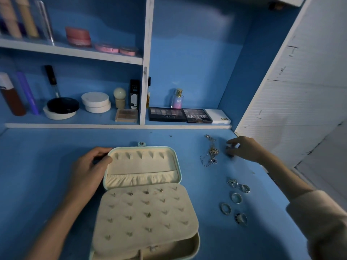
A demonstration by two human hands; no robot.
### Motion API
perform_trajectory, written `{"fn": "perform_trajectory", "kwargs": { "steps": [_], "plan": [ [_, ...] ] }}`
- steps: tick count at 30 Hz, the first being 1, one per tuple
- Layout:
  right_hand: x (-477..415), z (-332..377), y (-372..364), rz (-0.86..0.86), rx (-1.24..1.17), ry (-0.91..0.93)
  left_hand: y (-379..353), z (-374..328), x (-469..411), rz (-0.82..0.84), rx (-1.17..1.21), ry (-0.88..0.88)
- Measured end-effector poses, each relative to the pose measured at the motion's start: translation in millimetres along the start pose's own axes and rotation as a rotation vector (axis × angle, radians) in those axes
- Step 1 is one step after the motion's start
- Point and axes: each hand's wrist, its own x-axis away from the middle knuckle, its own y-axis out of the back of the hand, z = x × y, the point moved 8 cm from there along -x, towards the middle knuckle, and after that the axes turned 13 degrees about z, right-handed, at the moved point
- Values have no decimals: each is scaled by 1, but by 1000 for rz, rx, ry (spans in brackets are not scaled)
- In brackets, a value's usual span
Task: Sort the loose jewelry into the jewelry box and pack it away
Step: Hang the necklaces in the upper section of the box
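The open jewelry box (143, 167), mint outside and cream inside, lies on the blue tabletop (47, 151). Its raised lid has hooks and an elastic pocket. A cream earring panel (146, 218) with several studs covers the base. My left hand (90, 166) grips the lid's left edge, thumb inside. My right hand (244, 148) is far right beside a tangle of silver necklaces (211, 152), its fingertips curled on something small and dark that I cannot make out. Several silver rings (235, 198) lie loose near the right edge.
Shelves at the back hold makeup: eyeshadow palettes (181, 115), a perfume bottle (177, 99), round compacts (95, 102) and tubes. A white slatted door (293, 91) stands open on the right, close to my right hand.
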Motion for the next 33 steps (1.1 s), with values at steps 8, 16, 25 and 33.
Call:
{"fn": "perform_trajectory", "kwargs": {
  "steps": [8,16,25,33],
  "plan": [
    [28,10,-16,-28,-69,41,0,-2,0,6,-4,-8],
    [62,65,-9,-57,-360,217,0,0,0,6,-13,-2],
    [93,111,16,-157,-369,401,0,1,0,-4,-17,-2],
    [121,127,55,-377,-380,522,0,1,-1,17,-10,-24]
  ]
}}
